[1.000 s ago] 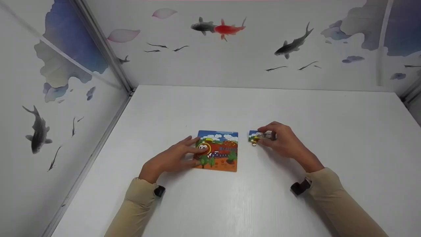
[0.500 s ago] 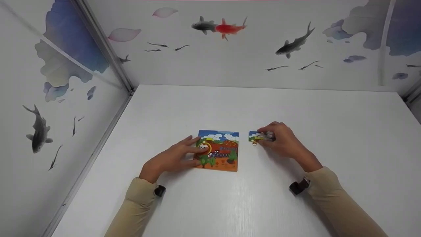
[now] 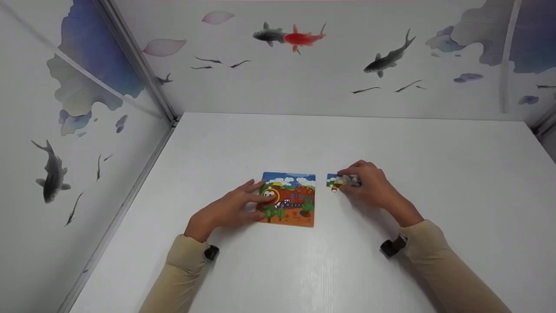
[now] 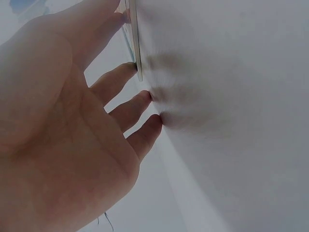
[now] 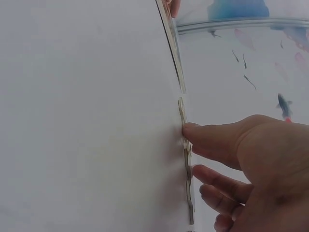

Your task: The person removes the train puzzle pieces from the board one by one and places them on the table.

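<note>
A square picture puzzle [image 3: 291, 204] with a cartoon train, clouds and trees lies flat on the white table in the head view. My left hand [image 3: 230, 206] rests over its left side, thumb and fingers stretched out; in the left wrist view the outer fingertips [image 4: 155, 118] reach the table beside the board's edge. Just right of the puzzle, my right hand [image 3: 369, 184] holds a small strip of jigsaw pieces [image 3: 332, 179] between thumb and fingers. Seen edge-on in the right wrist view, several thin pieces [image 5: 189, 200] lie in a row along the table, partly covered by the hand in the head view.
The white tabletop [image 3: 278, 269] stretches around both hands. White walls [image 3: 304, 82] painted with fish and petals stand behind and to the left, meeting at a metal corner post [image 3: 139, 61]. A dark band with a small device [image 3: 393, 247] sits at the right wrist.
My right hand and the jigsaw pieces have shifted very slightly left, closer to the puzzle. The left hand and the puzzle look unmoved.
</note>
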Motion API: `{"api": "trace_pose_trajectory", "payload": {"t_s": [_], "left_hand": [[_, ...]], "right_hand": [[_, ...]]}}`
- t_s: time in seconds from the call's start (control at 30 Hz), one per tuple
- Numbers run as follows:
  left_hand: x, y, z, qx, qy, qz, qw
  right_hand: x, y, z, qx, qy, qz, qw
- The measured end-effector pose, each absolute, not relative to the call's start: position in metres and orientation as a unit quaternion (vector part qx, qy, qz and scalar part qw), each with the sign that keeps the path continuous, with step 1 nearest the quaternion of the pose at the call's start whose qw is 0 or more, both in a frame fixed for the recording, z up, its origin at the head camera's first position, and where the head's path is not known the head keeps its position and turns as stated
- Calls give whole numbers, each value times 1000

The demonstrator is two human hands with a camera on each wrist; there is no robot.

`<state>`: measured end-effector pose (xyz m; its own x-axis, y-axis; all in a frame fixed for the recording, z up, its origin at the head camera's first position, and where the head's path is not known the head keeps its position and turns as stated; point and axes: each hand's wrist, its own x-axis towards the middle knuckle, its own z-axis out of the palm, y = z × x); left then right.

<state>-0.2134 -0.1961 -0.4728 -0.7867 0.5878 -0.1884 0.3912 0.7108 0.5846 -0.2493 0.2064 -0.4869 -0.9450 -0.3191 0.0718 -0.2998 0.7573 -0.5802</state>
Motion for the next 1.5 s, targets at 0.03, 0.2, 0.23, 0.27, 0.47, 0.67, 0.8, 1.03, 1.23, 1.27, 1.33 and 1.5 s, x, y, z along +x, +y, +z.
{"api": "trace_pose_trajectory", "payload": {"t_s": [0.03,0.2,0.23,0.27,0.47,0.67,0.8,1.03,1.23,1.27,1.33,1.5], "left_hand": [[-213,-196,-473,269,906,269,184],[-213,-196,-473,266,907,270,184],[-214,-195,-473,266,907,269,184],[-214,-195,-472,266,907,269,184],[-213,-195,-472,268,906,269,184],[-214,-195,-474,269,905,275,183],[-215,-195,-476,274,905,273,179],[-214,-195,-472,272,904,274,182],[-215,-196,-472,267,906,271,185],[-215,-196,-472,267,906,271,185],[-215,-196,-472,268,907,269,185],[-214,-196,-472,272,907,265,184]], "right_hand": [[-249,206,-487,-165,937,-307,19],[-249,205,-485,-158,938,-306,24],[-248,205,-485,-158,938,-306,22],[-248,204,-485,-159,939,-305,19],[-245,196,-483,-175,935,-309,-18],[-239,183,-482,-191,925,-325,-41],[-235,173,-483,-204,922,-327,-36],[-226,157,-484,-227,916,-330,-13],[-222,147,-483,-228,917,-328,14],[-222,145,-483,-228,918,-325,18],[-221,142,-482,-230,919,-318,30],[-219,138,-483,-244,924,-290,53]]}}
